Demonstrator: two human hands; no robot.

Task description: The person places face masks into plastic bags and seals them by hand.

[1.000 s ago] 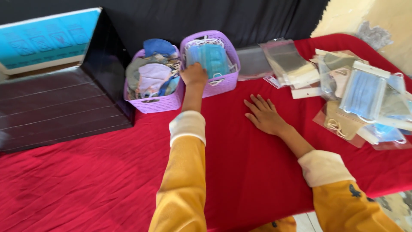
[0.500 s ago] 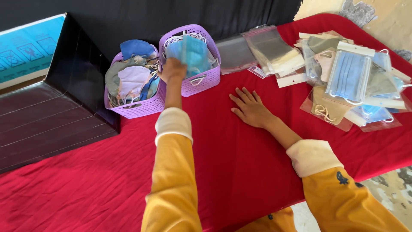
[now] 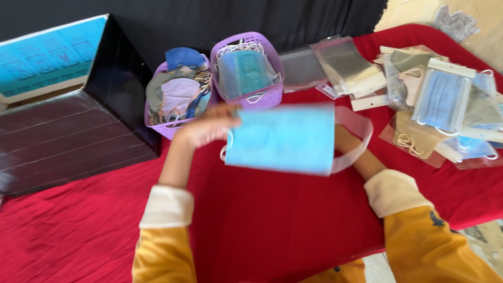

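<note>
A light blue surgical face mask (image 3: 280,139) is held flat above the red tablecloth (image 3: 272,225), in front of the person. The left hand (image 3: 207,128) pinches its left edge; the right hand (image 3: 343,140) is largely hidden behind the mask, so its grip cannot be determined. Behind the mask, a purple basket (image 3: 246,71) contains stacked blue masks with white ear loops. Touching it on the left, a second purple basket (image 3: 175,97) holds mixed cloth masks. Packaged masks (image 3: 443,102) and clear sleeves (image 3: 343,63) lie at right. A black box lid (image 3: 68,131) sits at left; a black curtain (image 3: 236,18) hangs behind.
</note>
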